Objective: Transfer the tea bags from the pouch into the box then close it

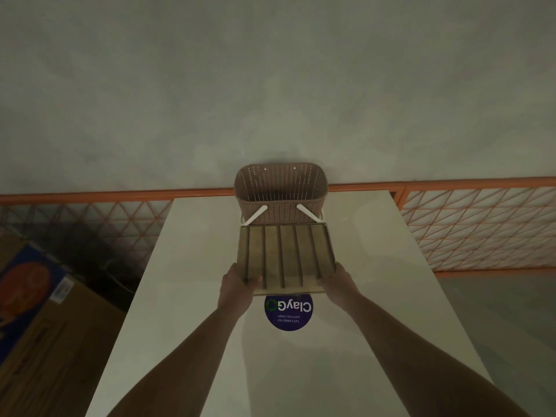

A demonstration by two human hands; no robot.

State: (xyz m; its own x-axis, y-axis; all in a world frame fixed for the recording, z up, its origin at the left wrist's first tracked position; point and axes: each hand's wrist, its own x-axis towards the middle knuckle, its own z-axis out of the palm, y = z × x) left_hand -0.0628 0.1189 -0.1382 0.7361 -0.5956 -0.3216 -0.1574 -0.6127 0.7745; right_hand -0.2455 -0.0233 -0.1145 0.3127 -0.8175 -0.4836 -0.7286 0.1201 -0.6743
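A tan wooden box [285,257] with several narrow divided slots lies on the white table [192,266], its slots bare. My left hand [237,284] grips its near left corner, thumb over the rim. At the near right corner, my right hand [338,281] holds the box. Behind the box stands a brown perforated basket [281,191] with white handles. No pouch or tea bags show in view.
A round purple sticker [288,313] sits on the table just below the box. An orange mesh railing [481,224] runs behind and to the right. Cardboard boxes [45,311] lie on the floor at the left.
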